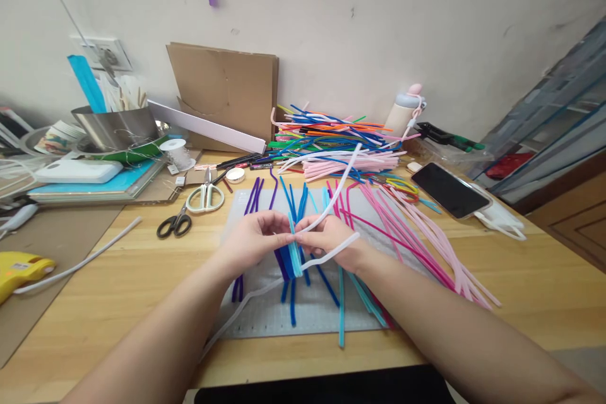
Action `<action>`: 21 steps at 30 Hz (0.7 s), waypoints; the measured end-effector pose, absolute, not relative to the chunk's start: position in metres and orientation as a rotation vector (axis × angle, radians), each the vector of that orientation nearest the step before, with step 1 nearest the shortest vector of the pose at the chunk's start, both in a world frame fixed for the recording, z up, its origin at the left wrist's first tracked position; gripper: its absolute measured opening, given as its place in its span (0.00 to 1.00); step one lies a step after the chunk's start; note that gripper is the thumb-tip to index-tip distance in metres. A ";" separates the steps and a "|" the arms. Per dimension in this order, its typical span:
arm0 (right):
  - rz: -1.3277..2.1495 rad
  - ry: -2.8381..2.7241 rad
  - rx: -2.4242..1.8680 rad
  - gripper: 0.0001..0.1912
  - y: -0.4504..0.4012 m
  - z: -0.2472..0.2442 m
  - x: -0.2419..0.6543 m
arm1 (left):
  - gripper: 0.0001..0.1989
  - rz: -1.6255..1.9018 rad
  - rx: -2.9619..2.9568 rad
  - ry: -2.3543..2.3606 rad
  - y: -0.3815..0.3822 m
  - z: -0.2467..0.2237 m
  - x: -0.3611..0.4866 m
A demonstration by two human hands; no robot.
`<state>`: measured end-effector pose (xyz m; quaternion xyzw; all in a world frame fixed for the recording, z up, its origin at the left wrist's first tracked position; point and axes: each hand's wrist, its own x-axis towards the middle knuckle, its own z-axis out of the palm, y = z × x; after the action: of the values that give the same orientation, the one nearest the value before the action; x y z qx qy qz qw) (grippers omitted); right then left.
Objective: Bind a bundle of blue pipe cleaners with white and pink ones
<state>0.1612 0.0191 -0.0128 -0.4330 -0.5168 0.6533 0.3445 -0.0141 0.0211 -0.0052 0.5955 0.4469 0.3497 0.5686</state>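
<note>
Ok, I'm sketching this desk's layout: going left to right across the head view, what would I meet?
Yellow glue gun, metal container, white-handled scissors, left hand, pinched light-blue strands, right hand, dark-screened phone.

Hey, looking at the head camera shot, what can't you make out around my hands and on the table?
All in the head view:
Back of the blue and purple strip: faces away from the camera, behind the left hand and right hand.
Rest of the yellow tool: cut off by the left edge.
Its label: print too small.
Black object: cut off by the bottom edge.
Mat markings: too blurred.
</note>
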 end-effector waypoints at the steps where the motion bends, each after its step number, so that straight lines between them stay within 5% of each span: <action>1: 1.709 -1.343 -1.121 0.12 0.019 -0.014 0.161 | 0.13 0.795 1.365 1.036 0.020 -0.005 -0.014; 16: 1.779 -1.248 -0.967 0.08 0.020 -0.021 0.160 | 0.09 0.829 1.224 1.037 0.019 -0.009 -0.011; 21: 1.836 -1.140 -0.895 0.14 0.022 -0.023 0.162 | 0.09 1.080 0.999 1.017 0.025 -0.011 -0.011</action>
<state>0.1621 0.0215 -0.0231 -0.3522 -0.4486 0.7225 0.3907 -0.0108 0.0249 -0.0111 0.4355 0.4433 0.4709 0.6262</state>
